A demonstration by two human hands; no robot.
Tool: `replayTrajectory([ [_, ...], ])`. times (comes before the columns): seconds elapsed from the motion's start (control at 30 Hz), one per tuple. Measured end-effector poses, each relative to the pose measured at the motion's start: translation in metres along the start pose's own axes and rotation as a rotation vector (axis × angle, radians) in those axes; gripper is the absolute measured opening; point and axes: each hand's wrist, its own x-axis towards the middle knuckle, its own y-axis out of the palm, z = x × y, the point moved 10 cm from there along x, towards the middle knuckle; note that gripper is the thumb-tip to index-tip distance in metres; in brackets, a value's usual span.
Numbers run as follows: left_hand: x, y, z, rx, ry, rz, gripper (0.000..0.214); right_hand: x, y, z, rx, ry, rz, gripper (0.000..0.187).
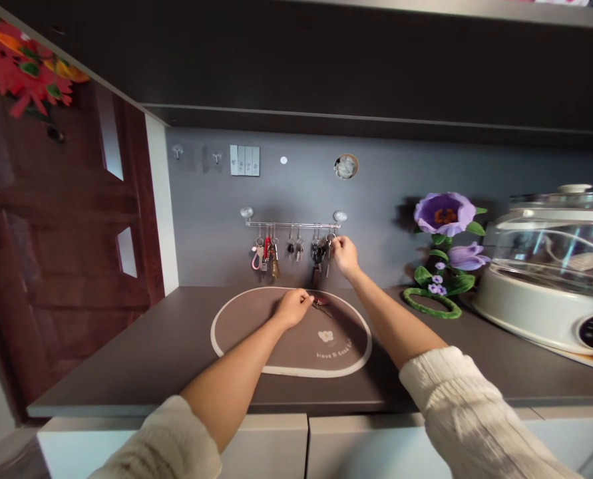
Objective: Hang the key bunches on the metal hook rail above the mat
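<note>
A clear hook rail (293, 225) is fixed to the grey wall, with several bunches of keys (269, 256) hanging along it. My right hand (345, 256) is at the rail's right end, its fingers pinched on a key ring (331, 237) whose keys hang beside other dark keys (318, 253). Lower down, my left hand (295, 308) is closed just above the oval brown mat (256, 339). From its fingertips a small bunch of keys (322, 306) sticks out to the right. Whether those keys touch the mat I cannot tell.
A purple flower ornament (444, 214) with a green base stands right on the counter (146, 352). Beside it is a white appliance with a clear lid (550, 283). A dark shelf (326, 73) overhangs the counter. To the left is a reddish-brown door (76, 253).
</note>
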Motion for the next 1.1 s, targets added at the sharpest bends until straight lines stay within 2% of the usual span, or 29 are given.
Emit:
replayTrajectory([
  [0.3,0.002,0.001,0.003,-0.004,0.007,-0.011,0.023,0.011,0.004,-0.020,-0.081,0.171,-0.072,0.021],
  [0.53,0.002,0.000,0.004,0.012,0.003,-0.015,0.024,0.011,0.008,-0.033,-0.044,0.254,-0.080,0.022],
  [0.83,0.002,0.000,0.002,0.021,0.007,-0.015,0.023,0.002,0.011,-0.054,0.030,0.316,-0.077,0.019],
  [1.1,0.002,0.000,0.003,0.015,0.003,-0.016,0.023,-0.010,0.012,-0.050,0.104,0.316,-0.032,0.020],
])
